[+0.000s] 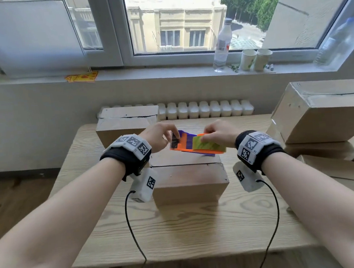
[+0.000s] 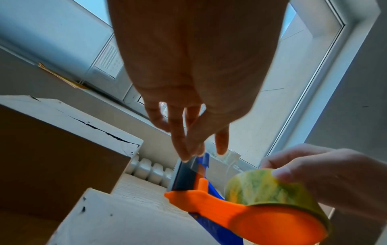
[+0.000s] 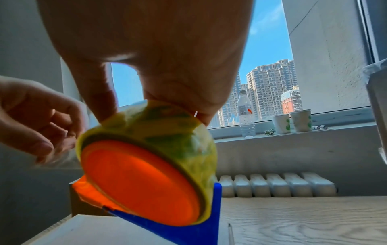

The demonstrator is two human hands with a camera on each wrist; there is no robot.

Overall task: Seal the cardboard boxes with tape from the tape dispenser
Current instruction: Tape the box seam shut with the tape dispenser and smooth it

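An orange and blue tape dispenser (image 1: 186, 147) with a yellow-green tape roll (image 1: 207, 145) hovers over the closed cardboard box (image 1: 188, 176) at the table's middle. My right hand (image 1: 217, 133) grips the roll (image 3: 167, 132) from above, thumb and fingers curled round it. My left hand (image 1: 163, 135) pinches the free end of the clear tape (image 2: 193, 163) at the dispenser's cutter end (image 2: 188, 175). The box's top flaps meet at a seam, partly hidden by the dispenser.
A second cardboard box (image 1: 127, 122) stands behind at the left, its seam cracked open. Larger boxes (image 1: 321, 111) pile up at the right, with flat cardboard below. On the windowsill stand a water bottle (image 1: 222, 45) and two paper cups (image 1: 256, 59). A radiator (image 1: 204, 109) runs behind the wooden table (image 1: 191, 229).
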